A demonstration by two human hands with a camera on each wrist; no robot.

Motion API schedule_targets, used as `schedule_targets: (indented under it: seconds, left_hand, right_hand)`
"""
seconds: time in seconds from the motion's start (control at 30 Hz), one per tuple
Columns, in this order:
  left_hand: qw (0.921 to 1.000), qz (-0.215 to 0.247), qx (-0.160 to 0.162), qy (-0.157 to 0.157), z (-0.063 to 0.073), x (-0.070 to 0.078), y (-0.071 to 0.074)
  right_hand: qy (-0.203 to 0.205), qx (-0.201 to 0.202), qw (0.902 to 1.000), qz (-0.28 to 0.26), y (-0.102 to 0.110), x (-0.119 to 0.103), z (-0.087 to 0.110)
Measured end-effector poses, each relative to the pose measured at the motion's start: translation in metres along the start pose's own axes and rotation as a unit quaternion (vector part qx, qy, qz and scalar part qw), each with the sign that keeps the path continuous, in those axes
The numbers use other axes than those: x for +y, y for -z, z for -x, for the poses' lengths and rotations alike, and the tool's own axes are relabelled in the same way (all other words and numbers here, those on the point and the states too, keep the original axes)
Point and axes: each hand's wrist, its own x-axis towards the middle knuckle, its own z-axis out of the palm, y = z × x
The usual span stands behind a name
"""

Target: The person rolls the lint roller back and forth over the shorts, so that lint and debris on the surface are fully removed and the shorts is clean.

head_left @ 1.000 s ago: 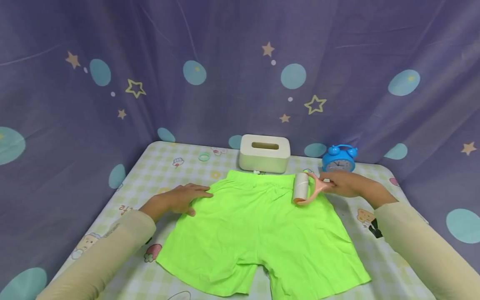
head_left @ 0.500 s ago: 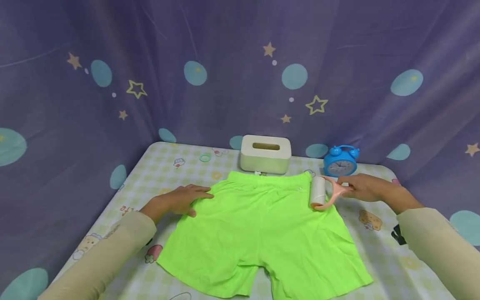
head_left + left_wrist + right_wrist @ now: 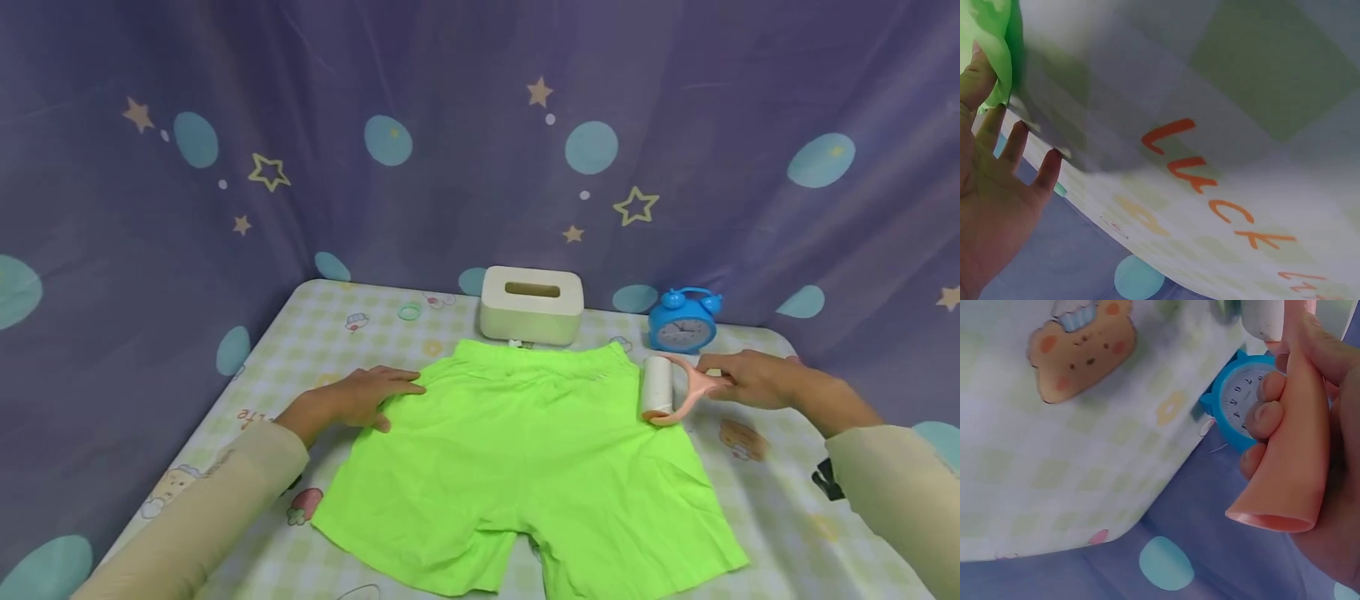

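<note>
Right of center in the frame, the right hand [image 3: 753, 380] curls its fingers round the handle [image 3: 1300, 453] of a lint roller [image 3: 657, 387] at the upper right edge of the green shorts [image 3: 517, 458]; the left hand [image 3: 365, 396] rests spread on their left edge. Above, near a blue clock [image 3: 681, 323], a tissue box [image 3: 529, 327] shows a dark slot, contents hidden from me. Checked cloth [image 3: 390, 350] lies beneath, purple curtain [image 3: 465, 225] behind. The roller's cylinder runs nearly up-down, handle pointing right.
</note>
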Motion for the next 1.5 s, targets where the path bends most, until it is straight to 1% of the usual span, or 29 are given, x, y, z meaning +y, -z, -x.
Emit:
schedule_targets:
  seconds: [0.07, 0.23, 0.33, 0.4, 0.53, 0.73, 0.9, 1.03, 1.2, 1.33, 1.5]
  left_hand:
    - [1.0, 0.002, 0.001, -0.001, 0.002, 0.0, 0.001]
    - [0.9999, 0.016, 0.005, 0.002, 0.005, 0.0, 0.001]
    - [0.9999, 0.013, 0.006, 0.006, 0.006, -0.001, -0.001]
    - [0.9999, 0.01, 0.005, 0.009, 0.007, -0.002, -0.002]
    - [0.9999, 0.007, 0.004, 0.006, 0.006, -0.001, -0.001]
    - [0.9999, 0.008, -0.001, 0.007, 0.004, 0.001, 0.002]
    - [0.9999, 0.01, -0.002, 0.011, 0.005, 0.002, 0.003]
    - [0.9998, 0.01, -0.004, 0.013, 0.003, 0.002, 0.002]
    - [0.9999, 0.01, -0.006, 0.012, 0.001, 0.002, 0.001]
    - [0.9998, 0.012, -0.009, 0.016, 0.001, 0.004, 0.001]
    - [0.9996, 0.013, -0.011, 0.021, 0.001, 0.005, 0.002]
  right_hand:
    - [0.01, 0.01, 0.9999, 0.004, -0.002, 0.0, 0.0]
    - [0.016, 0.03, 0.9992, 0.022, -0.005, -0.001, -0.002]
    - [0.021, 0.032, 0.9989, 0.029, -0.006, -0.003, -0.005]
    - [0.022, 0.028, 0.9989, 0.03, -0.006, -0.004, -0.007]
    - [0.017, 0.019, 0.9992, 0.032, -0.007, -0.005, -0.008]
    - [0.018, 0.023, 0.9987, 0.042, -0.005, -0.007, -0.008]
    - [0.017, 0.021, 0.9985, 0.047, -0.002, -0.014, -0.011]
    - [0.019, 0.014, 0.9987, 0.045, -0.003, -0.021, -0.017]
    - [0.036, 0.004, 0.9987, 0.037, -0.001, -0.032, -0.029]
    - [0.034, -0.007, 0.9987, 0.038, -0.001, -0.04, -0.037]
    - [0.034, -0.011, 0.9985, 0.043, -0.002, -0.044, -0.044]
